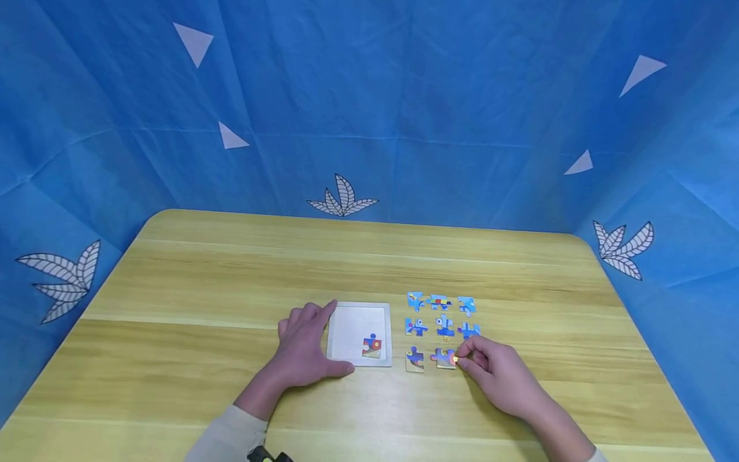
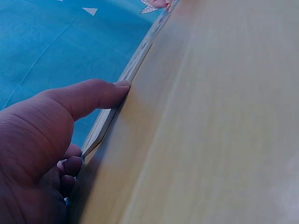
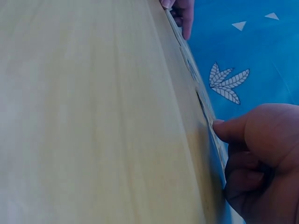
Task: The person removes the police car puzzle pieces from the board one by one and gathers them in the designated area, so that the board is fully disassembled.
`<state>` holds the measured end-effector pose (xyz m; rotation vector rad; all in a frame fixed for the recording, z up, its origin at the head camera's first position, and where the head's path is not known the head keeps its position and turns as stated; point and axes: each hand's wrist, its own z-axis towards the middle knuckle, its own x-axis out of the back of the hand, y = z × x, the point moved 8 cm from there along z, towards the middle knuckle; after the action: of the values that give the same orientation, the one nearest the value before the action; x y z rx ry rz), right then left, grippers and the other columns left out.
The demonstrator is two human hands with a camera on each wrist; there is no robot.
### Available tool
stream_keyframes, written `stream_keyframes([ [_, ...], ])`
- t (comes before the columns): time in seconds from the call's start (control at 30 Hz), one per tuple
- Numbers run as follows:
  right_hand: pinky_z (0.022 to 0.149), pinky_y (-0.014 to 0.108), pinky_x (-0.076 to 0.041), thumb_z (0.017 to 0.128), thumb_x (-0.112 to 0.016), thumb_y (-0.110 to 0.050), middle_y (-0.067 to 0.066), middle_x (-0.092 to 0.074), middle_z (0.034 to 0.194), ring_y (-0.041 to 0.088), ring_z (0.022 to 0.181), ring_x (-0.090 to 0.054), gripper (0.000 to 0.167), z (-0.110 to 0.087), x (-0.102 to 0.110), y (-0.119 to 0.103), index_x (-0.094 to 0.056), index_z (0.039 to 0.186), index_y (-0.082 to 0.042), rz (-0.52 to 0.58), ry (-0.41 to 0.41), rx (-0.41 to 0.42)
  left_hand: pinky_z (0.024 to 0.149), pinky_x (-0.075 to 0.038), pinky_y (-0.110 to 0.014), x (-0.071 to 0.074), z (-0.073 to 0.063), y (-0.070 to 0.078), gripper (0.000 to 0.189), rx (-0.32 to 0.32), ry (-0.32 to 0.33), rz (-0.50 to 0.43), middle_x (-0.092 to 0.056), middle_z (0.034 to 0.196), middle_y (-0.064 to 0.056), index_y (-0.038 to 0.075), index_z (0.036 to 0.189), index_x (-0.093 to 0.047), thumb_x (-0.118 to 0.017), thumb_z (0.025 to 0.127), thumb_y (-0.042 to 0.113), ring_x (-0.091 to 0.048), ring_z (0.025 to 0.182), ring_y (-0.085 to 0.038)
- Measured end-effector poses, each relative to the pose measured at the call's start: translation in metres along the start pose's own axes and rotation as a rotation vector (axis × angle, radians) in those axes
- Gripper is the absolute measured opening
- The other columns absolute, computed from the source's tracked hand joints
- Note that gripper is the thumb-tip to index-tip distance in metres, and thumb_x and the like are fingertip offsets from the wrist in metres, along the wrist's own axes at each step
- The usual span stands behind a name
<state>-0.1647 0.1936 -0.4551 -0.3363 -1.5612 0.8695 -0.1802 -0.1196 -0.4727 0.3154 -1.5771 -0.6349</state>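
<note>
A square white puzzle tray (image 1: 359,366) lies on the table, with one jigsaw piece (image 1: 372,346) in its lower right corner. My left hand (image 1: 306,350) holds the tray from the left, thumb at the near edge and index finger by the far left corner. In the left wrist view the thumb (image 2: 100,95) presses the tray's side. To the right of the tray, my right hand (image 1: 499,375) pinches the right end of a puzzle piece (image 1: 444,359) in the nearest row. Its fingertips are partly hidden in the right wrist view, where the thumb (image 3: 233,128) shows.
Several more blue puzzle pieces lie in rows right of the tray, among them a corner piece (image 1: 414,360) and a far-row piece (image 1: 466,305). They rest on a wooden table (image 1: 231,269). A blue patterned cloth (image 1: 369,96) hangs behind it.
</note>
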Motion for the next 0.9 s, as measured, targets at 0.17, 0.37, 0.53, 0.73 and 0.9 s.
stream_keyframes([
  [0.17, 0.052, 0.025, -0.035, 0.090, -0.073, -0.004, -0.015, -0.036, 0.058, 0.002, 0.051, -0.034, 0.021, -0.001, 0.002, 0.000, -0.065, 0.088, -0.023, -0.036, 0.013, 0.011, 0.086, -0.023, -0.043, 0.000, 0.000, 0.000, 0.116, 0.002, -0.003, -0.001, -0.047, 0.115, -0.001, 0.007, 0.153, -0.039, -0.091, 0.059, 0.050, -0.037, 0.102, -0.023],
  [0.37, 0.051, 0.025, -0.033, 0.088, -0.074, -0.002, -0.015, -0.035, 0.058, 0.001, 0.050, -0.032, 0.022, -0.001, 0.002, 0.000, -0.065, 0.089, -0.023, -0.060, 0.007, 0.013, 0.086, -0.023, -0.043, 0.000, 0.000, 0.001, 0.116, 0.001, -0.002, -0.003, -0.047, 0.115, -0.001, 0.007, 0.153, -0.039, -0.091, 0.059, 0.049, -0.037, 0.103, -0.024],
  [0.53, 0.051, 0.024, -0.032, 0.088, -0.074, -0.003, -0.015, -0.034, 0.057, 0.001, 0.050, -0.030, 0.021, -0.001, 0.002, 0.002, -0.066, 0.089, -0.022, -0.060, 0.002, -0.001, 0.086, -0.023, -0.044, 0.000, 0.000, 0.000, 0.116, 0.000, -0.001, -0.004, -0.047, 0.115, -0.001, 0.007, 0.153, -0.039, -0.091, 0.059, 0.049, -0.037, 0.103, -0.024],
  [0.73, 0.050, 0.024, -0.031, 0.087, -0.076, -0.007, -0.014, -0.034, 0.056, 0.002, 0.049, -0.029, 0.019, -0.003, 0.005, -0.002, -0.068, 0.091, -0.023, -0.026, 0.009, -0.013, 0.088, -0.023, -0.044, -0.001, 0.001, 0.001, 0.117, -0.006, -0.004, -0.003, -0.048, 0.120, -0.002, 0.007, 0.154, -0.039, -0.091, 0.059, 0.051, -0.037, 0.107, -0.024],
  [0.9, 0.052, 0.026, -0.037, 0.085, -0.080, -0.011, -0.014, -0.035, 0.058, 0.002, 0.050, -0.031, 0.017, 0.004, 0.003, -0.015, -0.069, 0.096, -0.019, 0.016, 0.045, 0.028, 0.089, -0.023, -0.045, -0.001, 0.001, 0.001, 0.116, -0.003, -0.001, -0.003, -0.048, 0.121, -0.003, 0.007, 0.153, -0.039, -0.092, 0.059, 0.050, -0.038, 0.107, -0.025],
])
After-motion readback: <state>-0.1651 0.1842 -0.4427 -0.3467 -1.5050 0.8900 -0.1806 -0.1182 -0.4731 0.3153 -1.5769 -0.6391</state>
